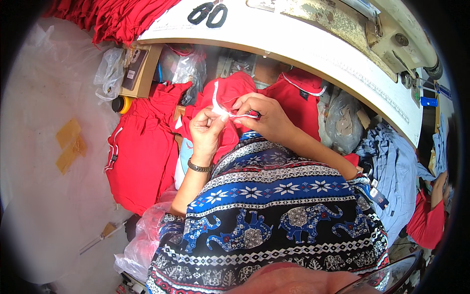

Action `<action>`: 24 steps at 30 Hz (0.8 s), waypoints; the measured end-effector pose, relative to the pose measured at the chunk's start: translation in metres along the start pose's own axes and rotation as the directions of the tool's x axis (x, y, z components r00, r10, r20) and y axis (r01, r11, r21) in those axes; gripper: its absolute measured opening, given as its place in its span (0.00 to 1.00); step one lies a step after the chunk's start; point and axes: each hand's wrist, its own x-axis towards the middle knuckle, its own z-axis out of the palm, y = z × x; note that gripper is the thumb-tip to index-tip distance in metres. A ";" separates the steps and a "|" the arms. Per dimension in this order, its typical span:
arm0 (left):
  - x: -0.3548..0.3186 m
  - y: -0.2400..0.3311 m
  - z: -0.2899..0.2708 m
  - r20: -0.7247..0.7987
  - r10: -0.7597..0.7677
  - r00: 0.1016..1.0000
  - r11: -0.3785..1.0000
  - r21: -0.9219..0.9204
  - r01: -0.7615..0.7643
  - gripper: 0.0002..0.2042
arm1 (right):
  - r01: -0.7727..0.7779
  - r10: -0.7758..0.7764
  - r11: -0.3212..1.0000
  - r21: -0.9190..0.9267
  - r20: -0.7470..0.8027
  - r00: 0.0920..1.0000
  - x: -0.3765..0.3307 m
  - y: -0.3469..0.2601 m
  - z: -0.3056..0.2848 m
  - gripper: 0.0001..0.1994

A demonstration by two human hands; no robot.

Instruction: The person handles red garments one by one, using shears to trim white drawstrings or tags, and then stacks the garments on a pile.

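A red garment (235,83) with white trim (215,93) along its edge lies over my lap, below the table's front edge. My left hand (204,130), with a dark bracelet at the wrist, pinches the trimmed edge between thumb and fingers. Close beside it, my right hand (268,115) grips the same edge, its fingers bent together. A short end of white trim with a small dark piece sticks out under the right fingers. Whether anything else is inside that pinch is hidden.
A sewing machine (338,29) stands on the white table (245,30). Red garments (144,152) hang at left; more red cloth (129,19) lies at the table's far left. Blue garments (391,166) and another person's red sleeve (426,220) are at right. Plastic bags (345,122) sit underneath.
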 end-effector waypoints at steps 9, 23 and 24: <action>-0.002 0.055 0.031 0.019 0.189 0.982 0.980 0.064 -0.190 0.15 | -0.008 -0.010 0.984 0.177 0.096 0.995 0.008 -0.042 -0.018 0.11; 0.012 0.083 0.041 0.093 0.308 0.947 0.951 -0.040 -0.305 0.21 | 0.087 -0.087 0.994 0.071 -0.004 0.996 0.001 -0.076 -0.042 0.24; 0.012 0.081 0.041 0.103 0.302 0.948 0.953 -0.044 -0.299 0.21 | 0.125 -0.125 0.992 -0.016 0.027 0.992 0.004 -0.074 -0.047 0.21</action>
